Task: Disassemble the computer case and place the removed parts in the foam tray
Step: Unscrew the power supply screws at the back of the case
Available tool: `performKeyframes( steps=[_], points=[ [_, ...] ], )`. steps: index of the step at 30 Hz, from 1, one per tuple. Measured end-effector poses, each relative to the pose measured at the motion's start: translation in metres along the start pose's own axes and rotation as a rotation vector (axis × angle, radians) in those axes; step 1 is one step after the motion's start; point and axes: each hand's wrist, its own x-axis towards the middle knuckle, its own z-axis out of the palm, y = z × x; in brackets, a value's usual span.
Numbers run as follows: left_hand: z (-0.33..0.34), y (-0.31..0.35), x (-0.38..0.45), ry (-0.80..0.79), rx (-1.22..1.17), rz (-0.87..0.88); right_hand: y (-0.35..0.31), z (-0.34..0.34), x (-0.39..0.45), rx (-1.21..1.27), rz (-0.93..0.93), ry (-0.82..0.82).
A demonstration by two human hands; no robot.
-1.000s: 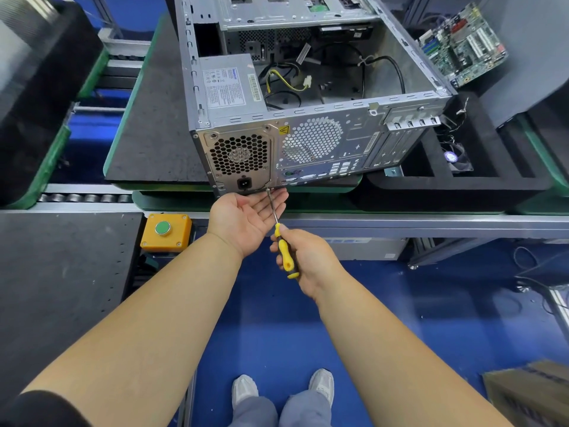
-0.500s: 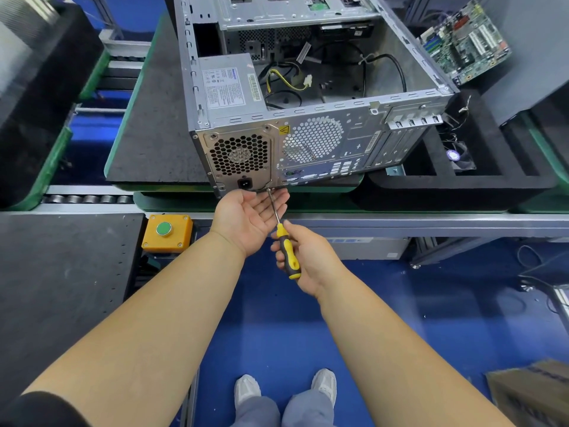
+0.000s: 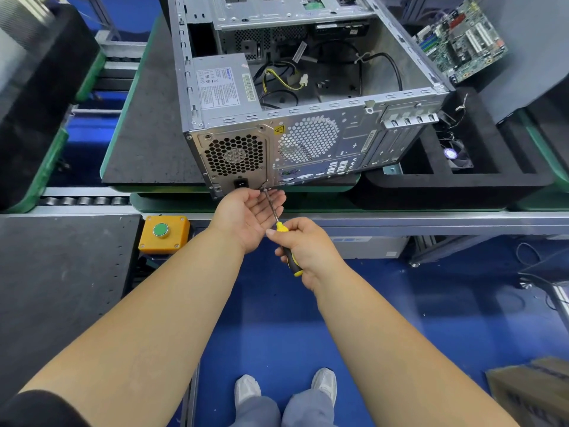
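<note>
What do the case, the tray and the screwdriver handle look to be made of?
Case: bare sheet metal, probably steel; dull grey sheen, punched vent holes, folded edges.
Tray: black foam, matte and slightly grainy, with thick rounded walls.
Screwdriver handle: likely plastic with rubbery grip, glossy yellow and black bands; the shaft looks like bright metal. The right hand covers most of the handle.

A glossy blue floor (image 3: 277,318) lies under a grey metal roller conveyor (image 3: 83,201); a yellow box with green round button (image 3: 163,234) hangs beside.
</note>
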Motion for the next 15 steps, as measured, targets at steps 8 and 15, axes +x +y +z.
performKeyframes(
  steps=[8, 15],
  points=[
    [0.003, 0.004, 0.001, 0.110, 0.132, -0.032, -0.012, 0.001, -0.003, 0.148, 0.146, -0.022],
    [0.003, 0.005, 0.002, 0.190, 0.185, -0.014, -0.003, -0.001, 0.000, 0.062, 0.091, -0.032]
  ],
)
